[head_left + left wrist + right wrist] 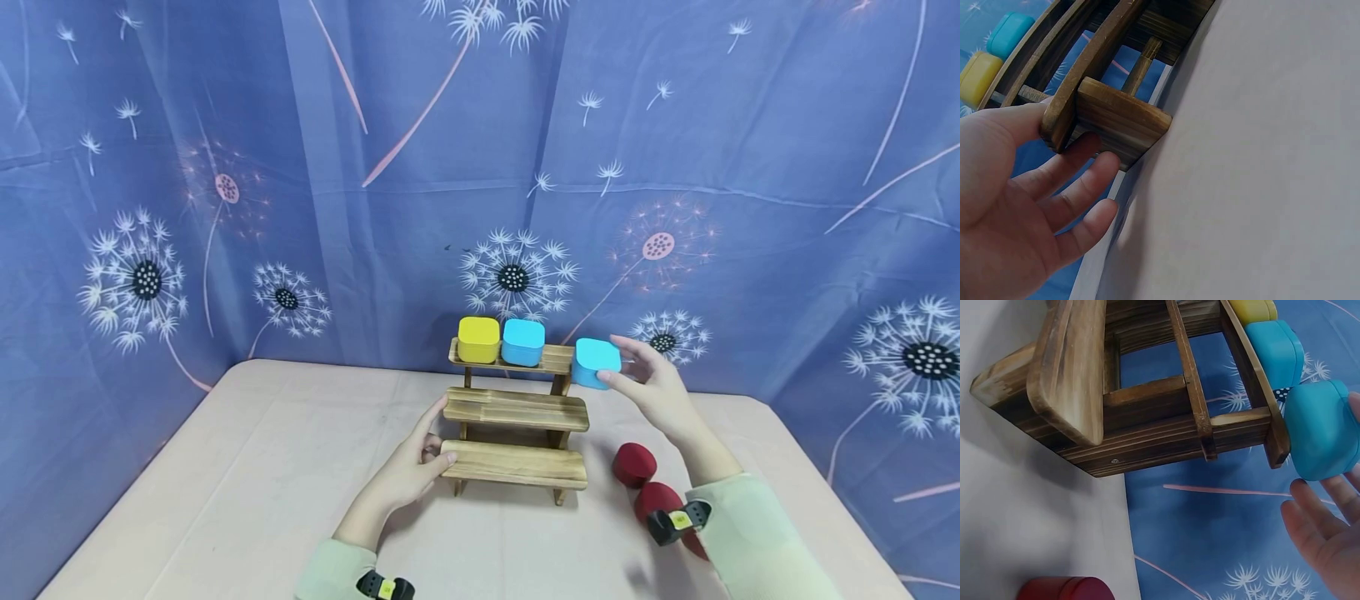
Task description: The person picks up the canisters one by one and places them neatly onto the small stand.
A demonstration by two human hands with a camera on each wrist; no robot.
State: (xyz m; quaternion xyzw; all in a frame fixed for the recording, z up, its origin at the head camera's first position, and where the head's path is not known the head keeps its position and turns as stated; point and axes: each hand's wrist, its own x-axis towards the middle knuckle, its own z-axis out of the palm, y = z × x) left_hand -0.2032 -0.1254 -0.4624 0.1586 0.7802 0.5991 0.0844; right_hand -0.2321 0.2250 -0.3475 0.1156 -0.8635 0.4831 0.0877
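A three-step wooden stand [517, 462] stands on the table. My left hand [408, 467] grips its left end, thumb at the bottom step and index finger reaching the middle step; in the left wrist view the hand [1029, 194] has its other fingers bent beside the wood. On the top step sit a yellow box [478, 340] and, right of it, a blue box [522, 342], both with rounded corners. My right hand [656, 392] pinches a second blue box [595, 363] between thumb and fingers, at the right end of the top step. The right wrist view has this blue box [1321, 431] beside the step's end.
Several red round boxes lie on the table right of the stand, one red box [634, 464] nearest it and another red box [658, 502] partly under the right wrist. Behind the table [225, 467] hangs a blue dandelion-print cloth [420, 250], which also covers both sides.
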